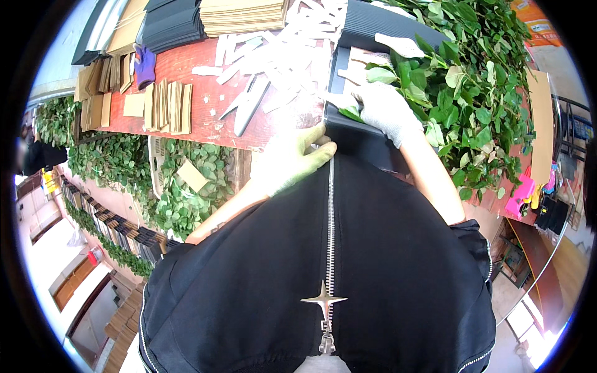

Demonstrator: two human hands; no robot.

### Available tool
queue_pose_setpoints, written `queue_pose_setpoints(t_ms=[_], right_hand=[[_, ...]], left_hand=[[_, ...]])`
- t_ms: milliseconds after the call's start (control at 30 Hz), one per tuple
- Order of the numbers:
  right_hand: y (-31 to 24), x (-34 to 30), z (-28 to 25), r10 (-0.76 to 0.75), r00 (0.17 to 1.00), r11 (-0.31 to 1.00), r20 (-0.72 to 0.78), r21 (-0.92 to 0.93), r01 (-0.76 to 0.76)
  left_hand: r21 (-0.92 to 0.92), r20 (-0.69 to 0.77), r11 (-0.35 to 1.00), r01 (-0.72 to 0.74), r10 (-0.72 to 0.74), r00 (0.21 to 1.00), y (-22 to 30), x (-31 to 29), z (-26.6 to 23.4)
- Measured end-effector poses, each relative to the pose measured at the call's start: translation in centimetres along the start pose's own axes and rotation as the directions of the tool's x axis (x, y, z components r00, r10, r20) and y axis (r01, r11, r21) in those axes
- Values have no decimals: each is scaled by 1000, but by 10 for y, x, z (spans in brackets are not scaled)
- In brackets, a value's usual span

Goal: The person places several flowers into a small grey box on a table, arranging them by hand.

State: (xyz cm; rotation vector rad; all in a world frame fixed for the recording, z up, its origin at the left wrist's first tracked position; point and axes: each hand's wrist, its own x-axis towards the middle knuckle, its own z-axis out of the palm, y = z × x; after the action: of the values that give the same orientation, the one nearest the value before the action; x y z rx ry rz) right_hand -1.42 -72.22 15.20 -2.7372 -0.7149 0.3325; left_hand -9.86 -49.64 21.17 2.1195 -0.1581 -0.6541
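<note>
A pale yellow-green glove covers my left hand (292, 161), its fingers bent round the left edge of a black board (360, 142) close to my jacket. My right hand (387, 110), in a whitish glove, is over that board with its fingers closed on a green leaf (352, 114). Beside those fingertips lies a white paper strip (339, 99). A large heap of leafy green stems (469, 93) rises just right of my right hand. Part of the board is hidden beneath my right hand and wrist.
On the red table (186, 62), scissors (250, 105) lie among scattered white strips (264, 59). Brown card bundles (168, 107) and a purple glove (145, 66) are farther left. Stacks of black boards (173, 25) and brown boards (242, 15) line the far side. More foliage (186, 208) sits below left.
</note>
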Motion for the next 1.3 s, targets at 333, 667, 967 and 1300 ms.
queue_pose_setpoints(t_ms=[333,667,967,1300], right_hand=[[1,1,1,-2,1000,1000,-7,-2,2],[-2,6,7,27,999,998,-34,-50,-29],[5,0,-14,-35,999,981,-14,188,38],[17,-14,-76,-202,951,976,233,-26,214]], left_hand=[[-102,-166,994,25,-41,985,-10,-10,14],[166,-140,986,-31,54,989,0,14,25],[15,-49,996,-88,88,995,-32,35,24],[137,-10,953,-271,275,961,-45,47,17]])
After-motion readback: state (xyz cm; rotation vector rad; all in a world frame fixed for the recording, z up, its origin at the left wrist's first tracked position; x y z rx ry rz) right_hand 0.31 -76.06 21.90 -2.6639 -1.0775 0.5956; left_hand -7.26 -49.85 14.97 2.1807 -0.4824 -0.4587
